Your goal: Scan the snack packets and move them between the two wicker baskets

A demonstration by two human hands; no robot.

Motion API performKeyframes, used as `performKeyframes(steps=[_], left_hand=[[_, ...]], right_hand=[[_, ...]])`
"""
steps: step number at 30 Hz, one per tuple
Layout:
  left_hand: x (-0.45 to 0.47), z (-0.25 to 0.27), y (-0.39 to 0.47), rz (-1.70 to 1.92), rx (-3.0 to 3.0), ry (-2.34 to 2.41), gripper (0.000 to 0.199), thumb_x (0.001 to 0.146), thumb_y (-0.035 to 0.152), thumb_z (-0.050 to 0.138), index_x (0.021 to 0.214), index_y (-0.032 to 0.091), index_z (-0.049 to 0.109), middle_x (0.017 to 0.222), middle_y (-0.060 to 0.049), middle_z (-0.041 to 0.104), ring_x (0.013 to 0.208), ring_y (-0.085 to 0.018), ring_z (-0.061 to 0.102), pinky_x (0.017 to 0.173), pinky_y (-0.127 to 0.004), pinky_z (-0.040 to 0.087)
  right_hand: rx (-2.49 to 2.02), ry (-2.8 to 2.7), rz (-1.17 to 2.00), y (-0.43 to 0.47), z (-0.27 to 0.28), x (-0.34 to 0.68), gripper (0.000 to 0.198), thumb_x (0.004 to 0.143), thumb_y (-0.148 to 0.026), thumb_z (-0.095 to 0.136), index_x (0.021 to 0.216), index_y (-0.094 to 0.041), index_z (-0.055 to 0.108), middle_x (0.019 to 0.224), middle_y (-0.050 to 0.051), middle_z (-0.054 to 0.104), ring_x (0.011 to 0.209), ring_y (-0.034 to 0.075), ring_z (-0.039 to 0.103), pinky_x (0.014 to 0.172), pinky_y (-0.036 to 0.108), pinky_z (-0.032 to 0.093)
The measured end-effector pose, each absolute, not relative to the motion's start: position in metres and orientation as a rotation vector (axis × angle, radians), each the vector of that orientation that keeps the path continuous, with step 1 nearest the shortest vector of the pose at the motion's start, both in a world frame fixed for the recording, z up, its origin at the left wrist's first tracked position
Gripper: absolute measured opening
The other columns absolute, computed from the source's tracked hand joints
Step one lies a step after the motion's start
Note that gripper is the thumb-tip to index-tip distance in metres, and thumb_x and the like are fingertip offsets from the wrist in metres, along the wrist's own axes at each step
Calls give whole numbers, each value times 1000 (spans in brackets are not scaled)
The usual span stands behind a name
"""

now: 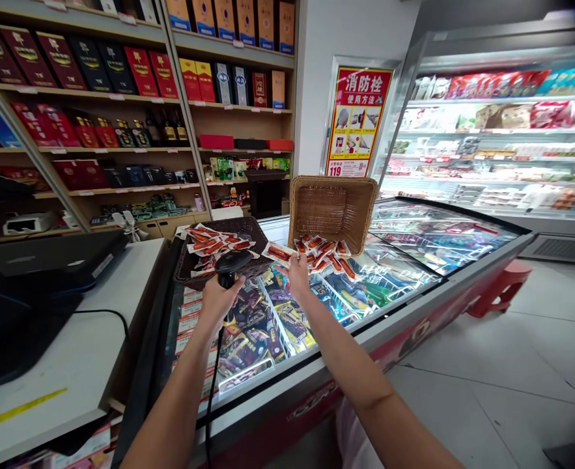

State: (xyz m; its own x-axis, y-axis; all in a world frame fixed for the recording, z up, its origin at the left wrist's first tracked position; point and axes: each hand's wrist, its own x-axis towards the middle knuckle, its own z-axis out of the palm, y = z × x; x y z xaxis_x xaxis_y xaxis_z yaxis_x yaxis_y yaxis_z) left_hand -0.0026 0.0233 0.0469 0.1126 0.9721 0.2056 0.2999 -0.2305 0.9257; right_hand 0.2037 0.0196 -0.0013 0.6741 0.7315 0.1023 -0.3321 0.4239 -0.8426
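Scanning snack packs on top of the chest freezer (414, 306): left hand (217, 296) is clamped round the barcode scanner (231, 264), right hand (299, 273) pinches one red snack packet (278, 252) near the lid's far edge, between the dark basket (248, 231) and the tipped wicker basket (333, 208). Looks like mid-scan; next it'd need the scanner aimed squarely at the packet's barcode.

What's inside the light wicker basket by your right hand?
The tilted light wicker basket holds red sausage packets piled at its low front edge; its woven bottom above shows bare. Anything beneath the pile is covered. The right hand grips one packet.
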Motion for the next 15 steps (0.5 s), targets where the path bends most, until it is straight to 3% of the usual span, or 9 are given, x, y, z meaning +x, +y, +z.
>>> performKeyframes(steps=[5,9,15], left_hand=[[4,40,21,1033,1852,1305,35,71,53,72,79,20,62,52,2,57,48,-18,55,52,-28,40],[6,36,21,1016,1871,1280,35,73,54,71,78,21,61,54,1,58,51,-18,56,53,-28,41],[9,36,19,1053,1733,1243,33,66,49,78,74,22,61,51,2,56,48,-18,54,49,-27,38]], right_hand=[[-921,-463,636,17,0,199,31,95,-54,56,94,-27,41,106,1,57,110,19,72,90,38,66],[-913,-445,634,16,5,197,28,96,-51,54,94,-28,39,104,1,55,106,17,71,91,37,66],[-886,-458,646,16,5,199,33,92,-54,60,94,-28,40,106,2,58,105,16,70,91,37,66]])
